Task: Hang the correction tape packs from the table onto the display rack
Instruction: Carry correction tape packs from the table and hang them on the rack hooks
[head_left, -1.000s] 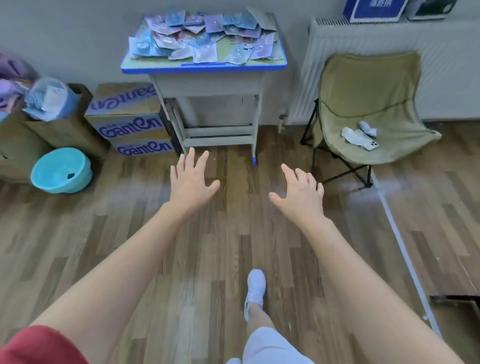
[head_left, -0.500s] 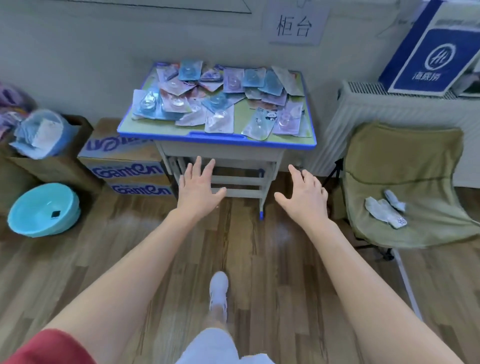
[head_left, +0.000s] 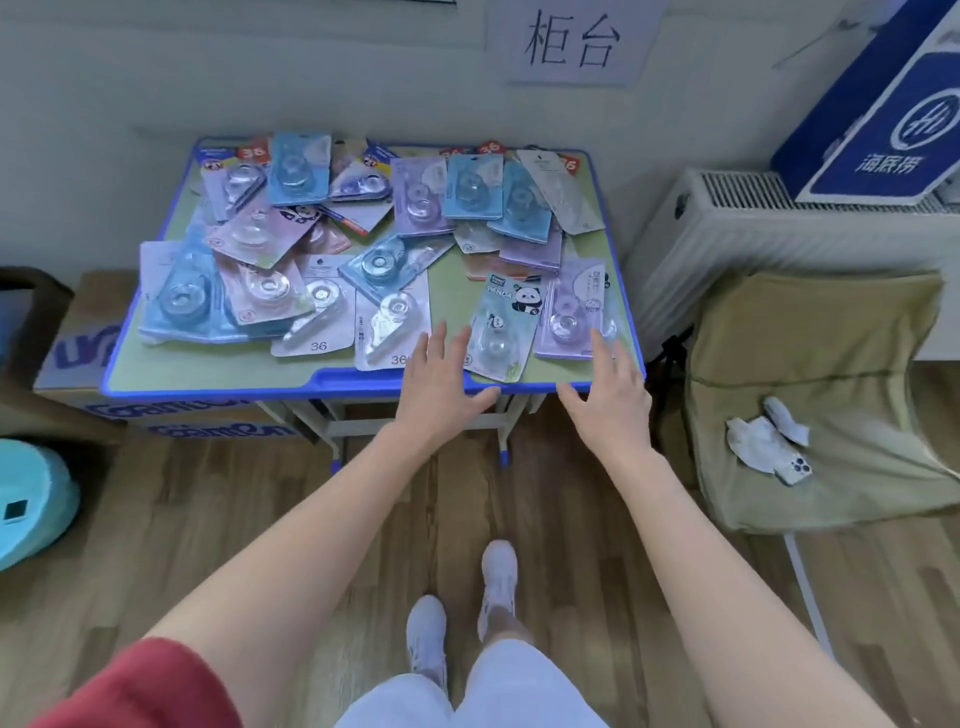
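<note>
Several correction tape packs in blue, pink, purple and white lie scattered over a small green table with a blue rim (head_left: 218, 387). A blue panda pack (head_left: 506, 317) and a purple pack (head_left: 574, 312) lie nearest the front right edge. My left hand (head_left: 441, 382) is over the front rim, fingers straight, just below the panda pack. My right hand (head_left: 610, 389) is spread open at the table's front right corner, fingertips by the purple pack. Neither hand holds anything. No display rack is in view.
A folding chair (head_left: 831, 332) with a phone and tissue stands right of the table. Behind it is a white radiator (head_left: 753, 228) with a blue box (head_left: 883, 104) on top. Cardboard boxes (head_left: 88, 338) and a teal basin (head_left: 31, 499) are on the left.
I have walked up to the table; it now fills the view. Both hands have gone forward from below the table to its front edge, still open and holding nothing.
</note>
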